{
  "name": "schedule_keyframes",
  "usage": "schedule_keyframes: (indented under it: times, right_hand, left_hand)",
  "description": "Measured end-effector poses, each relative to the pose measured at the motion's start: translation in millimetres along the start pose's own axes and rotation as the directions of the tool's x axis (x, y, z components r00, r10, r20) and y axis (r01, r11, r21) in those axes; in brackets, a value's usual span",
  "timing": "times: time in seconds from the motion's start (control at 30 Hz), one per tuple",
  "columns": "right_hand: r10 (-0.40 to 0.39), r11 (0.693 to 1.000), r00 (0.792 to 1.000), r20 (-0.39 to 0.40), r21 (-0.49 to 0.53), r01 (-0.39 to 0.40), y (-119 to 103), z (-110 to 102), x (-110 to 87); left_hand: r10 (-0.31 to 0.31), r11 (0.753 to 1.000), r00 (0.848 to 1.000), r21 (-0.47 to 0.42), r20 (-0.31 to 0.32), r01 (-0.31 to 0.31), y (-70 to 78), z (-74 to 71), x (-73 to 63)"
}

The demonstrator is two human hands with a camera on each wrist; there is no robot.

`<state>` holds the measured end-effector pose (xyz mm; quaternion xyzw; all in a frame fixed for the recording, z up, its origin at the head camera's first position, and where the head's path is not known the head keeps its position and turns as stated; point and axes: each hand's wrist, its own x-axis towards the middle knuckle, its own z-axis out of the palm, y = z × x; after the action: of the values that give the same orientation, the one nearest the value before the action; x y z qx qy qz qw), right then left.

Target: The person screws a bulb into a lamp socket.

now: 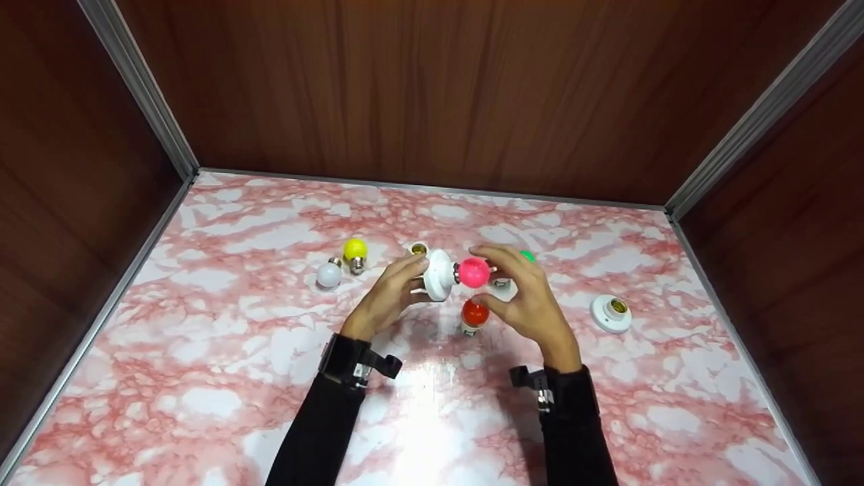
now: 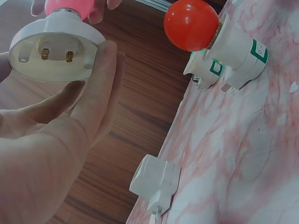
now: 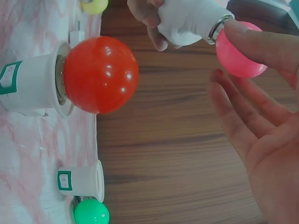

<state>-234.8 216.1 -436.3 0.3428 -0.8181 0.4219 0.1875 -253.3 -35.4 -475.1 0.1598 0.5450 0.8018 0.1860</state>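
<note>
Raised above the table, my left hand (image 1: 391,297) grips the rim of a round white lamp holder (image 1: 439,275). Two brass contacts show in its hollow underside in the left wrist view. A pink bulb (image 1: 474,272) sits at the holder's mouth, with a strip of its metal base visible. Around the bulb is my right hand (image 1: 530,297), its fingers spread; in the right wrist view the thumb overlaps the bulb and the other fingertips stand apart from it. Below, a red bulb (image 3: 100,74) stands in a white plug-in socket (image 3: 35,81).
At the left lie a yellow bulb (image 1: 355,249) and a white bulb (image 1: 329,275). A second round lamp holder (image 1: 611,314) rests at the right. Behind my hands are a green bulb (image 3: 91,212), a labelled white socket (image 3: 79,181) and another white socket (image 2: 154,179). Brown panels wall the table.
</note>
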Motion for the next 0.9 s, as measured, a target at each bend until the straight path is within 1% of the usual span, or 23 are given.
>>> schedule_keyframes:
  times: [0.07,0.13,0.2,0.23,0.33,0.4,0.47,0.57,0.67,0.77,0.9]
  right_hand:
    - [-0.022,0.999,1.000,-0.002,-0.025,0.022,0.3,-0.1,-0.5]
    - [-0.030,1.000,0.999,-0.013,-0.009,0.030,0.2,0.7,-1.0]
    - [-0.014,0.998,0.999,-0.044,0.056,0.016,-0.1,2.2,-1.0]
    - [0.003,0.994,0.998,-0.065,0.112,0.004,-1.0,3.0,-0.5]
    - [0.047,0.967,0.992,-0.114,0.255,-0.016,-1.9,4.8,1.0]
    - [0.056,0.961,0.991,-0.122,0.277,-0.021,-1.5,4.6,1.3]
    - [0.047,0.970,0.993,-0.107,0.243,-0.019,0.6,3.6,0.1]
    - [0.016,0.989,0.997,-0.070,0.148,-0.005,3.8,1.5,-2.0]
    - [-0.008,0.996,0.999,-0.045,0.087,0.012,5.9,0.9,-2.5]
    - [-0.019,0.998,0.999,-0.037,0.066,0.021,6.5,1.3,-2.3]
    - [0.008,0.996,0.999,-0.042,0.094,-0.004,6.6,2.2,-2.9]
  left_hand:
    - [-0.006,1.000,1.000,-0.008,0.000,0.006,0.1,0.1,-0.3]
    - [-0.009,1.000,1.000,-0.020,0.004,0.010,0.2,0.4,-0.7]
    - [-0.013,0.999,1.000,-0.031,0.008,0.013,0.4,1.0,-1.0]
    - [-0.015,0.999,1.000,-0.033,0.010,0.015,0.4,1.4,-1.1]
    - [-0.015,0.999,1.000,-0.030,0.015,0.016,0.3,1.9,-1.0]
    - [-0.017,1.000,1.000,-0.025,0.016,0.017,0.7,2.2,-1.0]
    - [-0.020,1.000,1.000,-0.024,0.011,0.020,1.1,2.1,-1.3]
    - [-0.023,1.000,1.000,-0.022,0.003,0.023,1.5,1.6,-1.4]
    - [-0.021,1.000,1.000,-0.015,0.001,0.021,1.4,0.8,-1.3]
    - [-0.016,1.000,1.000,-0.010,0.008,0.016,1.2,0.6,-1.3]
    - [0.017,1.000,1.000,0.023,0.001,-0.017,0.9,0.8,-1.7]
